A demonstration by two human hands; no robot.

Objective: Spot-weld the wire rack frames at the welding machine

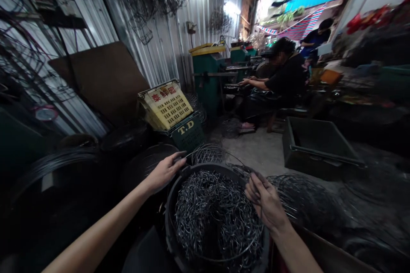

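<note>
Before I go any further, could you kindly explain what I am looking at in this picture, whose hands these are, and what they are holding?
This is one picture from a camera worn on a person's head, looking forward and down, so the two bare arms reaching in from the bottom are the wearer's own. The left hand pinches a thin wire near the far rim of a round black tub. The right hand is closed around more thin wire at the tub's right edge. The tub is filled with a tangle of bent wire pieces. Beyond it lie wire mesh baskets, a yellow crate, a green crate marked T.D and a dark empty tray. Another person sits working at a bench further back; those hands are not the wearer's.
</note>
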